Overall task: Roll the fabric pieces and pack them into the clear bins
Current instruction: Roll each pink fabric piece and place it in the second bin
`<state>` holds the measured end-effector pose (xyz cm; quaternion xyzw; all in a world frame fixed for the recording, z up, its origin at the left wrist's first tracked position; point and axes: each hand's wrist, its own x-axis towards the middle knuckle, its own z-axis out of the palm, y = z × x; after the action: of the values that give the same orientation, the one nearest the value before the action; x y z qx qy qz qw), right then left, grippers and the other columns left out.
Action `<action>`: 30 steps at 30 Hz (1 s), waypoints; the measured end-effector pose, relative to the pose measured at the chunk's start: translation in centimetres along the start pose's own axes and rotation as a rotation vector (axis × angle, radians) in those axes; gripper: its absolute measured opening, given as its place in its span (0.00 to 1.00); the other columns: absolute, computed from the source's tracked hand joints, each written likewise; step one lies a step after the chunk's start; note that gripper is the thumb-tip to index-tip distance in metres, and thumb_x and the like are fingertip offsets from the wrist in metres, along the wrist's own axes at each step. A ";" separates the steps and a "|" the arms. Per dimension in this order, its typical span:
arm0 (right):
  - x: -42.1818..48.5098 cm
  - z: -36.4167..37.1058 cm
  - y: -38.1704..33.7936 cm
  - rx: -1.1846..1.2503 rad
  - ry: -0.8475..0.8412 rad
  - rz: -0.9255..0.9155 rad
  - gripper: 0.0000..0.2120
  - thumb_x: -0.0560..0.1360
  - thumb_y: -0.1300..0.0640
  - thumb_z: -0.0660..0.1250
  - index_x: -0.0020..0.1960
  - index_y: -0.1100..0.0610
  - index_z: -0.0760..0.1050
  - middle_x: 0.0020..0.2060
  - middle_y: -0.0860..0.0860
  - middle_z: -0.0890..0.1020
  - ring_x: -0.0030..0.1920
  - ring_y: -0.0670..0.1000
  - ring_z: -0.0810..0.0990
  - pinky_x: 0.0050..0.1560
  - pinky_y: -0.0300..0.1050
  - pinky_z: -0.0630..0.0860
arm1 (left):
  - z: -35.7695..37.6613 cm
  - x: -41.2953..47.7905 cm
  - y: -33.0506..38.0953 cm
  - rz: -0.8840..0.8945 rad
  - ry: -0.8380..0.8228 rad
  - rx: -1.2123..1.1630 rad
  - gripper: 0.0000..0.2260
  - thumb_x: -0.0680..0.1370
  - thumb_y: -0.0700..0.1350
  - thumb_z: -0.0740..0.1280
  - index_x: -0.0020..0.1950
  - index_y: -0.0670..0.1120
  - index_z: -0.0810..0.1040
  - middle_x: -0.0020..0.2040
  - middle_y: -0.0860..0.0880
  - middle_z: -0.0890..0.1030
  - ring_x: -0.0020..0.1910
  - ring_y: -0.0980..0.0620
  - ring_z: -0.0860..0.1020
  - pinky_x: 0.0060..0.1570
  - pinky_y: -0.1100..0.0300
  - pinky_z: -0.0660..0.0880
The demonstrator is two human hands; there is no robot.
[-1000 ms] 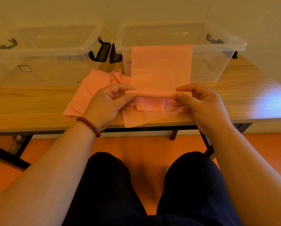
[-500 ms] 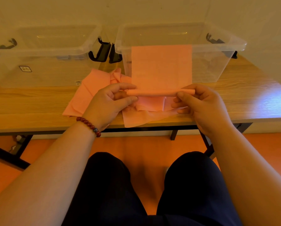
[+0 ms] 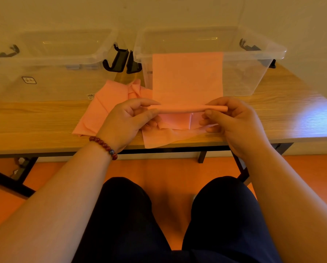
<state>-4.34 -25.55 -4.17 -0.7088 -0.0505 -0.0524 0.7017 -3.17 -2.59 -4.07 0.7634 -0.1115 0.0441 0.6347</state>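
A pink fabric piece [image 3: 187, 76] lies flat against the front wall of the right clear bin [image 3: 253, 76], its near edge wound into a thin roll [image 3: 183, 108]. My left hand [image 3: 126, 120] pinches the roll's left end between thumb and fingers. My right hand [image 3: 233, 120] pinches the right end, whose tip sticks out past the thumb. Under the hands a heap of loose pink fabric pieces [image 3: 105, 107] spreads over the table, one corner hanging over the front edge. The left clear bin [image 3: 50, 73] stands beside the right one.
Both bins sit at the back of a wooden table [image 3: 35, 122] against a pale wall, with black latches [image 3: 119, 60] between them. My knees in dark trousers [image 3: 158, 215] are below the table's front edge, over an orange floor.
The roll has moved up a little toward the bin and grown slightly thicker as both hands turned it. The flat part of the fabric is shorter. The bins and heap have not moved.
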 end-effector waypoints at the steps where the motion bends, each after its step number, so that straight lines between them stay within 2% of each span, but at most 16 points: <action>1: 0.0 0.0 0.0 -0.004 0.001 0.000 0.05 0.76 0.62 0.67 0.48 0.54 0.79 0.37 0.49 0.84 0.41 0.49 0.85 0.37 0.38 0.79 | -0.1 0.0 -0.1 -0.003 -0.011 0.009 0.08 0.76 0.40 0.68 0.51 0.52 0.79 0.35 0.53 0.84 0.35 0.59 0.81 0.37 0.68 0.77; 3: 0.0 0.0 0.0 -0.014 0.004 -0.002 0.03 0.77 0.61 0.67 0.48 0.54 0.79 0.38 0.49 0.84 0.42 0.49 0.85 0.37 0.37 0.79 | -0.2 0.1 -0.3 -0.011 -0.019 0.029 0.11 0.75 0.39 0.69 0.52 0.54 0.79 0.37 0.52 0.84 0.37 0.58 0.81 0.39 0.67 0.77; 6: 0.0 0.0 0.0 -0.020 0.007 -0.004 0.03 0.76 0.59 0.68 0.49 0.54 0.79 0.39 0.49 0.85 0.42 0.49 0.85 0.38 0.38 0.79 | -0.1 0.2 -0.5 -0.012 -0.010 0.042 0.09 0.76 0.38 0.68 0.52 0.51 0.80 0.36 0.53 0.84 0.36 0.58 0.81 0.39 0.67 0.77; 10: 0.1 -0.1 -0.1 0.018 -0.008 0.024 0.11 0.73 0.61 0.71 0.54 0.50 0.77 0.43 0.49 0.85 0.43 0.49 0.85 0.40 0.39 0.79 | -0.1 0.3 -0.5 -0.002 0.006 0.069 0.05 0.77 0.42 0.66 0.51 0.49 0.80 0.35 0.54 0.84 0.35 0.58 0.81 0.37 0.67 0.77; 12: 0.1 -0.1 -0.2 0.004 -0.013 0.018 0.12 0.73 0.64 0.71 0.52 0.49 0.78 0.42 0.48 0.85 0.42 0.49 0.85 0.41 0.39 0.79 | -0.1 0.3 -0.5 -0.001 0.009 0.078 0.05 0.78 0.42 0.66 0.51 0.48 0.80 0.35 0.54 0.83 0.35 0.57 0.81 0.37 0.67 0.77; 18: 0.1 -0.1 0.0 -0.029 0.002 0.010 0.03 0.76 0.60 0.68 0.48 0.54 0.79 0.36 0.49 0.84 0.41 0.48 0.85 0.37 0.37 0.78 | 0.0 0.2 -0.2 -0.008 -0.004 0.014 0.06 0.78 0.43 0.65 0.52 0.50 0.79 0.36 0.54 0.84 0.35 0.59 0.81 0.36 0.68 0.77; 22: 0.1 -0.1 0.1 -0.047 0.005 0.001 0.03 0.77 0.59 0.67 0.47 0.55 0.79 0.36 0.50 0.84 0.40 0.49 0.84 0.38 0.39 0.79 | 0.0 0.2 -0.3 -0.019 -0.023 -0.009 0.11 0.75 0.39 0.69 0.53 0.52 0.79 0.37 0.53 0.84 0.36 0.59 0.81 0.38 0.68 0.76; 25: 0.2 -0.1 0.1 -0.021 -0.003 0.007 0.03 0.77 0.59 0.68 0.49 0.54 0.79 0.36 0.50 0.84 0.39 0.48 0.84 0.38 0.38 0.79 | 0.0 0.2 -0.4 -0.008 -0.021 0.012 0.10 0.77 0.38 0.66 0.54 0.50 0.79 0.36 0.54 0.84 0.35 0.60 0.80 0.38 0.68 0.76; 28: 0.2 -0.1 0.0 0.012 -0.032 0.024 0.11 0.73 0.61 0.71 0.54 0.51 0.77 0.38 0.48 0.85 0.41 0.48 0.85 0.39 0.38 0.79 | 0.0 0.2 -0.5 0.006 0.001 0.045 0.07 0.79 0.40 0.64 0.52 0.50 0.79 0.35 0.54 0.84 0.34 0.59 0.80 0.37 0.68 0.77; 30: 0.2 -0.1 0.0 -0.008 -0.036 0.020 0.13 0.73 0.64 0.71 0.53 0.50 0.77 0.39 0.48 0.85 0.41 0.49 0.85 0.40 0.39 0.79 | 0.1 0.2 -0.4 0.008 0.014 0.052 0.06 0.80 0.41 0.63 0.49 0.49 0.79 0.33 0.55 0.83 0.33 0.60 0.80 0.36 0.68 0.77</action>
<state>-4.11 -25.63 -4.14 -0.7128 -0.0557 -0.0327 0.6984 -2.90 -2.62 -4.43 0.7789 -0.1090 0.0549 0.6152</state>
